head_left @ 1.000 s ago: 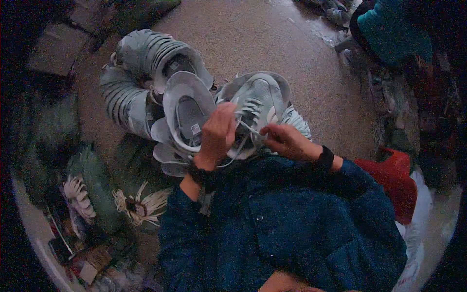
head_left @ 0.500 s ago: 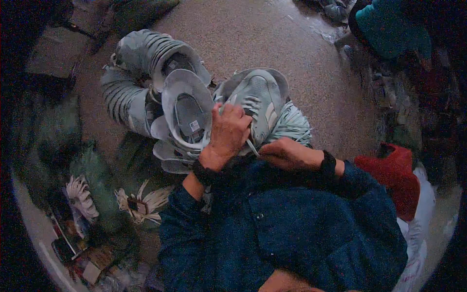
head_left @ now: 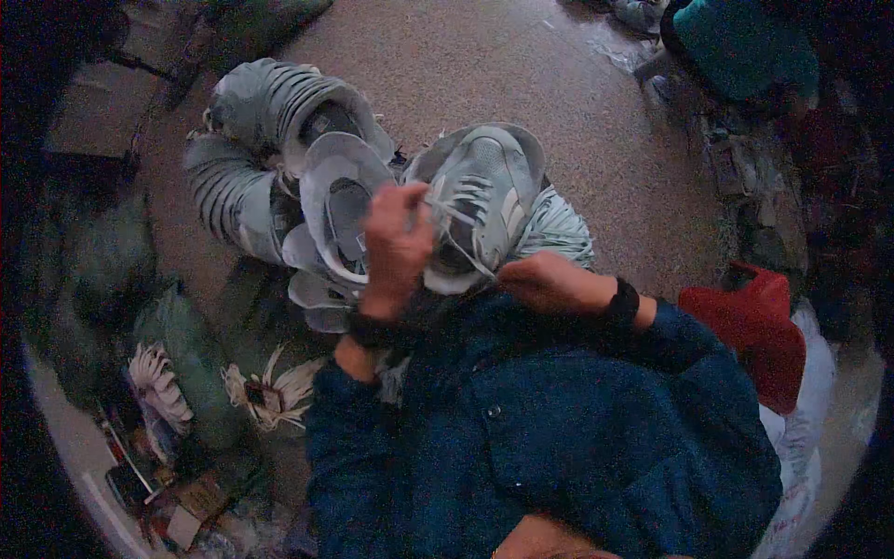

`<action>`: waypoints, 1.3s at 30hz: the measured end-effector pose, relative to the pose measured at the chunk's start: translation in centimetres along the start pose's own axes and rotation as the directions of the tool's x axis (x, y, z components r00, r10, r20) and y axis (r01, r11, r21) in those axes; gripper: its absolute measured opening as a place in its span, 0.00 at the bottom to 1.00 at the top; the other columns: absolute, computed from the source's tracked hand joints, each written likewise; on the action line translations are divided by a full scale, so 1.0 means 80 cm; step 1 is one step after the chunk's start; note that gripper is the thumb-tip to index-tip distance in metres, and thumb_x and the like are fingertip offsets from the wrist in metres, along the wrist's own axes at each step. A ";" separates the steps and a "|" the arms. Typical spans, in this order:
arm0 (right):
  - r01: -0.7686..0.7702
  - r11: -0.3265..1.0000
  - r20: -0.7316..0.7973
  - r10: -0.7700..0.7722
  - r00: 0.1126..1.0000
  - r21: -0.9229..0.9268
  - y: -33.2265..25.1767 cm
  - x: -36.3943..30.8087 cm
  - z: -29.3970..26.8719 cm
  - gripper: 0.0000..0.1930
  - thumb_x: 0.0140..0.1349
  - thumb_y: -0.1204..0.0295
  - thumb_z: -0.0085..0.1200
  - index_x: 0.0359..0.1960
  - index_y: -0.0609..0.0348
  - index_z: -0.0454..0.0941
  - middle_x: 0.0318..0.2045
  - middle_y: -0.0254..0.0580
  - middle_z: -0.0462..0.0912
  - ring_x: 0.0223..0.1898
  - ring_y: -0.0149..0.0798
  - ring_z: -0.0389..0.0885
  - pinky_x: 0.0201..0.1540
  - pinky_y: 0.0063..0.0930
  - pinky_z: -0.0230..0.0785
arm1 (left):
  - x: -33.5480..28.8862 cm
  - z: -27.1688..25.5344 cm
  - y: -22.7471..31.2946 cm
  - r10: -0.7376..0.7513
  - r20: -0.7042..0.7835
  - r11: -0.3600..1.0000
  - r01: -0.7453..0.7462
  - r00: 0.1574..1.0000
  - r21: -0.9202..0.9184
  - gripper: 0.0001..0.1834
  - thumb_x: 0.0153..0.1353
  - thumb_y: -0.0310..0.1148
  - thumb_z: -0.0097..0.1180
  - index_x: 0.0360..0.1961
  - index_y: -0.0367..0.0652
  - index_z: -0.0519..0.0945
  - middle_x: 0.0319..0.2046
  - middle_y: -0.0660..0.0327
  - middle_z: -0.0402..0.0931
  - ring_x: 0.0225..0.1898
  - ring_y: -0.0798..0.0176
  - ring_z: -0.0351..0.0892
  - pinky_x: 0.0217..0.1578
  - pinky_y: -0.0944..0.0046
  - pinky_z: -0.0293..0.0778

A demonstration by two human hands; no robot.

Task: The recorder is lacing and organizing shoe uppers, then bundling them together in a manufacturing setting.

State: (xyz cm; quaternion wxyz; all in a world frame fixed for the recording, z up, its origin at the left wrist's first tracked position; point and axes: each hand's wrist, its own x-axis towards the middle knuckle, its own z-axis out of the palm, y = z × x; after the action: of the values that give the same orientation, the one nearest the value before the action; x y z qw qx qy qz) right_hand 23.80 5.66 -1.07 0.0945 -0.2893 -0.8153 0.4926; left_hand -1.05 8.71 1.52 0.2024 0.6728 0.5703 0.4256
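Note:
A grey-green sneaker (head_left: pixel 503 200) lies in front of me, toe pointing away, with pale laces threaded across its upper part. My left hand (head_left: pixel 399 244), somewhat blurred, is beside the shoe's left side, fingers pinched on a shoelace (head_left: pixel 451 211) that stretches from the eyelets. Close to the heel opening, my right hand (head_left: pixel 557 282) is closed on a lace that runs up to the shoe. A bundle of pale green laces (head_left: pixel 562 231) sits against the shoe's right side. Left of my left hand lies an open shoe upper (head_left: pixel 326 191) with a grey lining.
Curved stacks of nested shoe uppers (head_left: pixel 233 196) stand at the left. Bundles of cream laces (head_left: pixel 296 384) lie at lower left, near a dark green cloth or bag (head_left: pixel 191 354). A red cloth (head_left: pixel 754 335) is at my right. A person in a teal top (head_left: pixel 745 51) is at far right.
My left hand has moved left off the shoe's lacing, drawing a lace out with it. The shoe's opening now shows. My right hand has stayed nearly in place.

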 end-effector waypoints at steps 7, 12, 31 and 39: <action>-0.010 0.949 -0.076 0.036 0.996 0.316 -0.097 -0.035 -0.072 0.09 0.65 0.70 0.50 0.38 0.64 0.78 0.24 0.38 0.77 0.27 0.32 0.74 0.31 0.27 0.66 | 0.014 -0.073 0.016 0.251 0.056 0.791 -0.238 0.966 0.563 0.17 0.54 0.25 0.55 0.46 0.44 0.76 0.40 0.54 0.74 0.46 0.49 0.73 0.47 0.57 0.70; -0.041 0.834 -0.078 0.100 0.992 0.550 -0.155 -0.067 -0.116 0.08 0.60 0.72 0.53 0.35 0.65 0.79 0.24 0.44 0.79 0.26 0.36 0.77 0.30 0.28 0.68 | -0.054 -0.006 0.022 0.003 0.347 0.999 0.013 0.938 -0.044 0.10 0.55 0.30 0.58 0.36 0.36 0.78 0.31 0.50 0.76 0.34 0.47 0.76 0.36 0.54 0.71; 0.018 0.545 -0.315 0.457 0.832 0.838 -0.017 0.015 -0.050 0.11 0.65 0.68 0.53 0.46 0.60 0.76 0.35 0.34 0.80 0.32 0.29 0.78 0.39 0.23 0.72 | -0.053 0.052 0.019 -0.321 0.486 0.768 0.524 0.813 -0.369 0.06 0.58 0.26 0.52 0.35 0.34 0.74 0.24 0.61 0.74 0.26 0.69 0.74 0.28 0.67 0.70; 0.020 0.802 -0.445 0.310 0.840 0.597 -0.001 0.027 -0.015 0.06 0.63 0.75 0.54 0.39 0.62 0.79 0.32 0.31 0.81 0.34 0.24 0.77 0.40 0.21 0.71 | -0.058 0.054 0.011 -0.361 0.489 0.726 0.569 0.794 -0.387 0.05 0.58 0.26 0.52 0.34 0.34 0.74 0.23 0.62 0.74 0.26 0.71 0.73 0.28 0.67 0.70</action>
State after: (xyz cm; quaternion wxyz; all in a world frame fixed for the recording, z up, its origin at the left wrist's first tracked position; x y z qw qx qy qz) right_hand 22.55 7.73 -0.70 0.3556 -0.4329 -0.5433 0.6253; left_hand 3.03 5.07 -1.82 0.5833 0.4938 0.5372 0.3569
